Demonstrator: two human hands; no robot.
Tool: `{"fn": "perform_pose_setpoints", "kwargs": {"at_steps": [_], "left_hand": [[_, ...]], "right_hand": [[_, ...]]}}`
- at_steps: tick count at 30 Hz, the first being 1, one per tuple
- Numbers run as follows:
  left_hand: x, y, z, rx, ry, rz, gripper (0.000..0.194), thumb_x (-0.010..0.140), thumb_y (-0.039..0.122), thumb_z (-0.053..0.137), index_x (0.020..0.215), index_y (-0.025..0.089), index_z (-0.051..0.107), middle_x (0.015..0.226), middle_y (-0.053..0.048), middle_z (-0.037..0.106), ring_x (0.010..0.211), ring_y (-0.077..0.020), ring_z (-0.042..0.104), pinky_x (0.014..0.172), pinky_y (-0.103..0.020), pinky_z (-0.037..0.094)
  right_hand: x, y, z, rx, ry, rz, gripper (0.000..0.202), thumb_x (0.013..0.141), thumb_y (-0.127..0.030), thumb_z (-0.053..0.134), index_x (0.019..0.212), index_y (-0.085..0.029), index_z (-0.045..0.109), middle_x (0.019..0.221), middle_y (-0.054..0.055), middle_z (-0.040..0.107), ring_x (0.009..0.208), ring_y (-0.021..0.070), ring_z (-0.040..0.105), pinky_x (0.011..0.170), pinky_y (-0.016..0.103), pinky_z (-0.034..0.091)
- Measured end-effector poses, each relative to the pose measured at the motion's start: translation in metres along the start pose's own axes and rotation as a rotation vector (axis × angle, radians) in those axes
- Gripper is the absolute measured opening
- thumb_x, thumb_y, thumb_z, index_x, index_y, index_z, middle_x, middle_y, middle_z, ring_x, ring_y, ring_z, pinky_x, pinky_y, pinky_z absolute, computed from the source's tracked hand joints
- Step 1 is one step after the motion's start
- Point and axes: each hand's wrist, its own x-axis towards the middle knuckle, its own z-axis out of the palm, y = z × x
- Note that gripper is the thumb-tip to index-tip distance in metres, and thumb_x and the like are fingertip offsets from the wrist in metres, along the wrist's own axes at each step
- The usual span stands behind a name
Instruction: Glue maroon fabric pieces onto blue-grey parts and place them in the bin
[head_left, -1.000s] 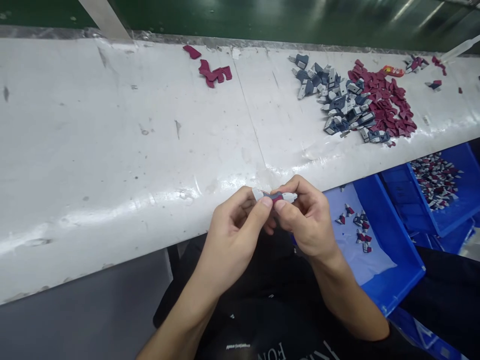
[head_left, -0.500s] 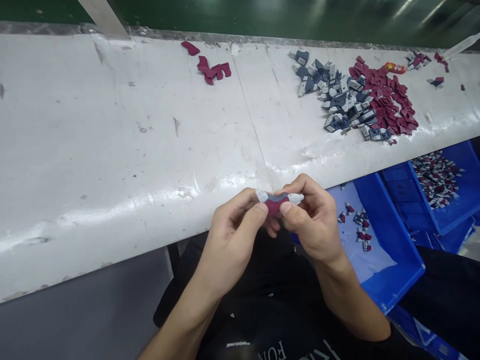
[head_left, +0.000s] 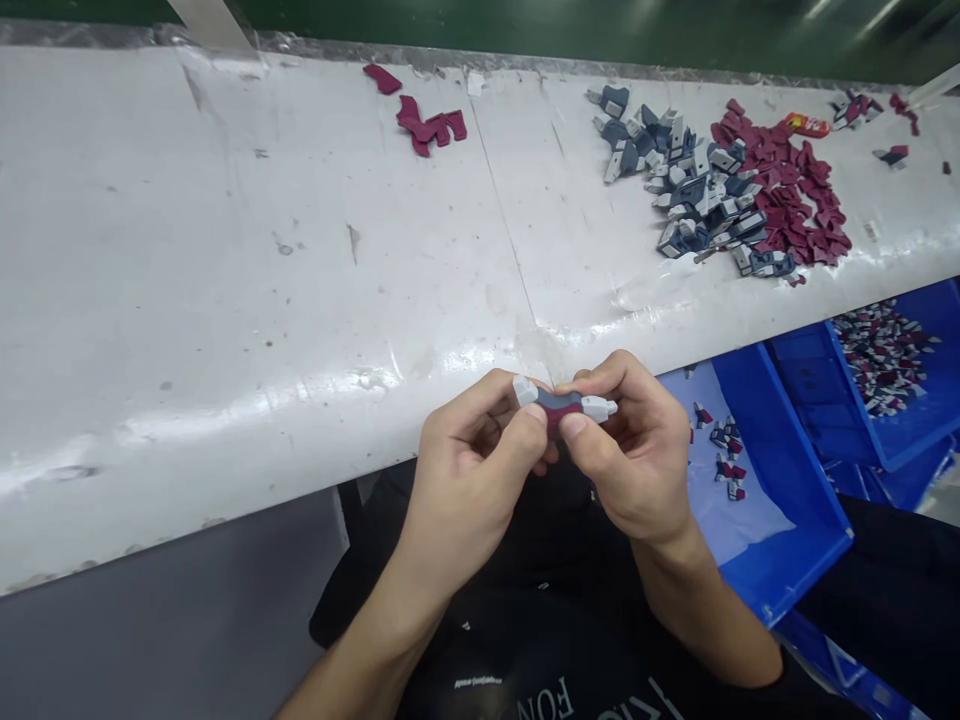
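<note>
From where I stand, the left hand (head_left: 469,475) and right hand (head_left: 637,465) are both pinched onto one part (head_left: 556,399), thumbs close together on its front, at the near edge of the tabletop (head_left: 225,250). The grip is all fingertips, so a slick surface or a lopsided squeeze could shoot the part out, and past that edge it would drop to the lap or floor. The thumbs cover much of the red strip (head_left: 564,413); I can't tell whether it sits flush. Pushing harder on one side might leave it skewed. The pale tip poking out beside the right fingers looks thin, and pressing sideways there could bend it.

Toward the tabletop's far right corner, the grey pile (head_left: 694,190) touches the red pile (head_left: 802,200); a careless reach could mix them. A wrapper (head_left: 808,124) of similar colour lies against the red one, easy to grab by mistake. Below the near edge, the right forearm overlaps the bin (head_left: 799,480) in my view, so a wide elbow swing could jolt it.
</note>
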Motion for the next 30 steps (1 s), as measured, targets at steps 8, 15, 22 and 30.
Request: {"fn": "perform_pose_setpoints", "kwargs": {"at_steps": [8,15,22,30], "left_hand": [[0.002,-0.004,0.0,-0.056,-0.004,-0.019,0.02,0.104,0.026,0.063,0.086,0.023,0.072,0.078,0.001,0.068,0.074,-0.0155,0.065,0.07,-0.03,0.056],[0.002,-0.005,-0.003,-0.07,-0.089,-0.054,0.018,0.101,0.022,0.06,0.094,0.022,0.076,0.086,0.0,0.07,0.076,-0.0156,0.069,0.067,-0.029,0.058],[0.003,-0.004,-0.003,0.056,-0.071,-0.093,0.023,0.101,0.032,0.065,0.082,0.021,0.072,0.077,-0.001,0.071,0.066,-0.0138,0.067,0.059,-0.026,0.056],[0.002,-0.003,0.0,0.079,-0.005,-0.097,0.029,0.098,0.032,0.066,0.071,0.022,0.07,0.067,0.001,0.07,0.051,-0.0114,0.062,0.044,-0.023,0.049]], "right_hand": [[0.001,0.0,0.003,0.015,0.019,0.026,0.016,0.1,-0.029,0.082,0.097,-0.024,0.067,0.076,-0.001,0.078,0.054,0.0138,0.068,0.047,0.026,0.055],[0.014,-0.002,-0.003,0.159,0.056,0.167,0.018,0.096,-0.031,0.081,0.089,-0.023,0.066,0.052,-0.012,0.051,0.036,0.0048,0.031,0.035,0.019,0.027],[0.013,-0.002,-0.004,0.163,0.03,0.215,0.019,0.096,-0.031,0.08,0.088,-0.023,0.066,0.049,-0.013,0.044,0.037,0.005,0.027,0.036,0.019,0.026],[0.012,0.003,-0.002,0.202,-0.001,0.238,0.025,0.097,-0.039,0.079,0.088,-0.024,0.062,0.05,-0.013,0.045,0.037,0.005,0.027,0.036,0.018,0.026]]}}
